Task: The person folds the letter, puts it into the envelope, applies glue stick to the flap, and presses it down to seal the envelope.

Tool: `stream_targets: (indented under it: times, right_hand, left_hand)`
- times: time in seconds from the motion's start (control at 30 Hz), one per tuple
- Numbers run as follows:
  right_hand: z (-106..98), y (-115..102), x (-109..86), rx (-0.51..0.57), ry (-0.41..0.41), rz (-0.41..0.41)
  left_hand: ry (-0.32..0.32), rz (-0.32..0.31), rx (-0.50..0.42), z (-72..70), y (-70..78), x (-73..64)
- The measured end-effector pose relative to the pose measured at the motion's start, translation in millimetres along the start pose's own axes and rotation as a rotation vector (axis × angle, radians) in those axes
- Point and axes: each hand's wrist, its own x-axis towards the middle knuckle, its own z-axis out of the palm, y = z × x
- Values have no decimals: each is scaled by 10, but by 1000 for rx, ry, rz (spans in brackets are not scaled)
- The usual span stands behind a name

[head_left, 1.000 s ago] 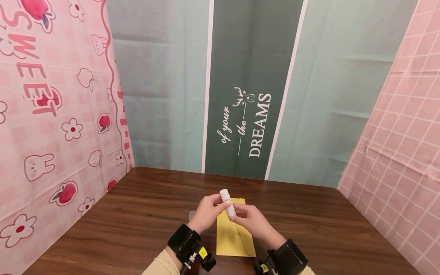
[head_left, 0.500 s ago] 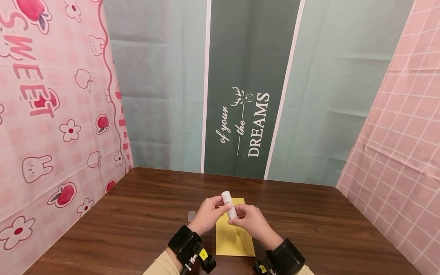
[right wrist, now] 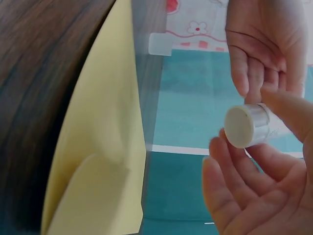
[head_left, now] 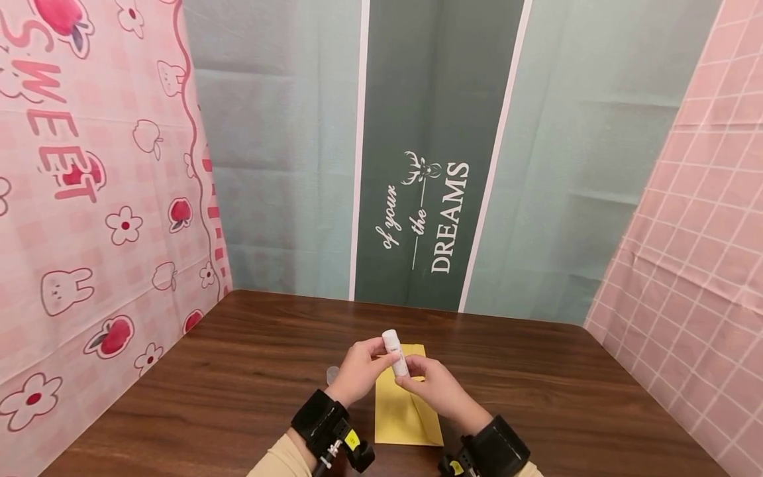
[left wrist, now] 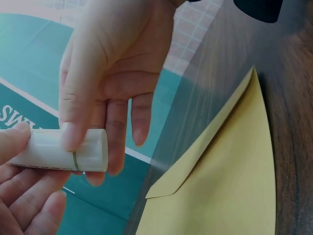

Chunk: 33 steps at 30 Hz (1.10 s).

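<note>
A white glue stick (head_left: 391, 341) is held at a tilt over the yellow envelope (head_left: 399, 421). My left hand (head_left: 359, 370) pinches its upper end, the thumb lying across the barrel by a thin green line in the left wrist view. Around the lower end, the thumb and fingers of my right hand (head_left: 440, 387) hold it. That end shows an uncapped, pale round face (right wrist: 239, 127) in the right wrist view. The envelope lies flat below the hands, its flap (left wrist: 205, 139) edge slightly raised.
A small translucent cap (head_left: 332, 375) stands on the brown wooden table (head_left: 250, 371), just left of my left hand. Green cloth (head_left: 286, 199) hangs behind the table, with pink cloths (head_left: 685, 298) at both sides.
Both hands keep their hold on the glue stick over the envelope. The right thumb has shifted slightly left at its lower end. The envelope and cap stay in place.
</note>
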Motion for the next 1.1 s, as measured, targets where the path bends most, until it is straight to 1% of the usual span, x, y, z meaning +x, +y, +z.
stream_targets:
  times: [0.07, 0.13, 0.23, 0.33, 0.4, 0.47, 0.63, 0.7, 0.93, 1.1]
  right_hand:
    - [-12, 6, -4, 40, -28, -7]
    - [-10, 19, -7, 66, -31, 1]
    - [3, 16, -17, 15, 12, 4]
    - [18, -1, -18, -64, 73, 12]
    - [21, -9, -22, -82, 87, 16]
    - [24, 3, -28, -63, 72, 11]
    - [25, 75, -66, 26, -27, -6]
    - [23, 87, -71, 47, -53, -11]
    - [-11, 17, 5, 65, -67, -49]
    - [-38, 4, 2, 39, -109, -20]
  left_hand:
    - [2, -6, 0, -9, -6, 4]
    - [-3, -20, -7, -10, -11, 0]
    - [-15, -40, -25, 6, -13, -15]
    - [-22, -40, -39, 21, 2, -21]
    - [-20, -38, -45, 25, 9, -16]
    - [-18, -31, -43, 28, 4, -13]
    - [-20, -18, -23, 46, -42, -20]
    - [-23, -19, -17, 44, -54, -17]
    - [4, -1, -6, -7, -48, 26]
    - [-13, -21, 4, -3, -44, 17]
